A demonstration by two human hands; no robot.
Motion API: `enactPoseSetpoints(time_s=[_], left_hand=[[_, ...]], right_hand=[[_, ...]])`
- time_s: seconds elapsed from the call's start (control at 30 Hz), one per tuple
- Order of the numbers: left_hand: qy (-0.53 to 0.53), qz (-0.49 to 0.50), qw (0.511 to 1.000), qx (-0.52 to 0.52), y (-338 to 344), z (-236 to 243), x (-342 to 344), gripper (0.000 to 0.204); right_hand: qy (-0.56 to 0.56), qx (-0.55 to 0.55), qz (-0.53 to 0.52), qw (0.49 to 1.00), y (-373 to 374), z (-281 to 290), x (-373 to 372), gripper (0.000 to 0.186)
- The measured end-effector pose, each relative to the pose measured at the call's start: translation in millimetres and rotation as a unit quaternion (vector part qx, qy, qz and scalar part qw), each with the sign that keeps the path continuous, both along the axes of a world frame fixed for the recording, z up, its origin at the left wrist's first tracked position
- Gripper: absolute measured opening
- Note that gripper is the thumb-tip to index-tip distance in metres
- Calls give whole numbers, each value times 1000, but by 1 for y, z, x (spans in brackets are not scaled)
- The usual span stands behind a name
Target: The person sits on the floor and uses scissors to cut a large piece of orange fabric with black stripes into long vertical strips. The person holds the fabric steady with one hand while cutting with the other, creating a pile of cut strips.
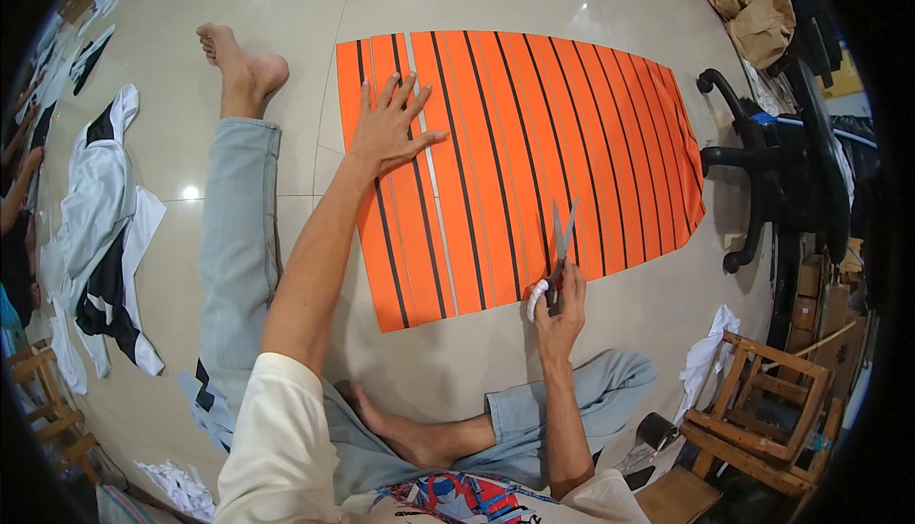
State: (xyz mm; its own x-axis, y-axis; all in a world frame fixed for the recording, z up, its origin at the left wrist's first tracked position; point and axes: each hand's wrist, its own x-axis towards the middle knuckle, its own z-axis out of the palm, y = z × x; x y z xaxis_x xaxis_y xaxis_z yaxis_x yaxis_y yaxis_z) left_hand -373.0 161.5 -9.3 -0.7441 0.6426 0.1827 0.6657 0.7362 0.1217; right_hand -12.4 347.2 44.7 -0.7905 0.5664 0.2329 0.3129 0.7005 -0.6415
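A wide orange sheet with black and grey stripes (486, 171) lies flat on the tiled floor in front of me. Two strips at its left side (386, 238) are parted from the rest by a narrow gap. My left hand (393, 129) rests on the orange material across that gap, fingers spread. My right hand (560, 312) grips a pair of scissors (562, 238) near the sheet's front edge. The scissor blades stand slightly apart, pointing away from me over the sheet. White wrapping covers one of the handle loops.
White and black cloth (105, 210) lies in a heap at the left. An office chair base (753, 157) stands just beyond the sheet's right end. Wooden stools (762, 410) are at the lower right. My bent right leg (591, 395) lies close to the right forearm.
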Motion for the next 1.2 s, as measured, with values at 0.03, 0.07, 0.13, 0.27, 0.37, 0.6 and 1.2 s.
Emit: enactPoseSetpoints(time_s=[0.03, 0.07, 0.13, 0.27, 0.37, 0.6, 1.2], left_hand=[[-3, 1, 1000, -3, -3, 1, -1, 95], [-4, -1, 1000, -5, -8, 1, -2, 95], [-2, -6, 1000, -4, -16, 3, -7, 94], [-8, -15, 1000, -22, -34, 8, -13, 93], [29, -21, 998, -56, -38, 17, -13, 90], [-47, -113, 992, 43, -41, 58, 157, 85], [-166, -35, 985, -6, -85, 50, 311, 88]], right_hand=[[-7, 2, 3, 1000, -3, -1, 0, 69], [-15, 5, 6, 1000, -8, -2, 2, 69], [-21, -6, 14, 1000, -16, 0, 3, 70], [-25, -41, 30, 998, -38, 4, 2, 69], [-6, -48, 34, 998, -45, 5, 5, 68], [11, -410, -11, 912, -77, 18, 71, 65], [35, -738, -24, 674, -128, 15, 120, 61]])
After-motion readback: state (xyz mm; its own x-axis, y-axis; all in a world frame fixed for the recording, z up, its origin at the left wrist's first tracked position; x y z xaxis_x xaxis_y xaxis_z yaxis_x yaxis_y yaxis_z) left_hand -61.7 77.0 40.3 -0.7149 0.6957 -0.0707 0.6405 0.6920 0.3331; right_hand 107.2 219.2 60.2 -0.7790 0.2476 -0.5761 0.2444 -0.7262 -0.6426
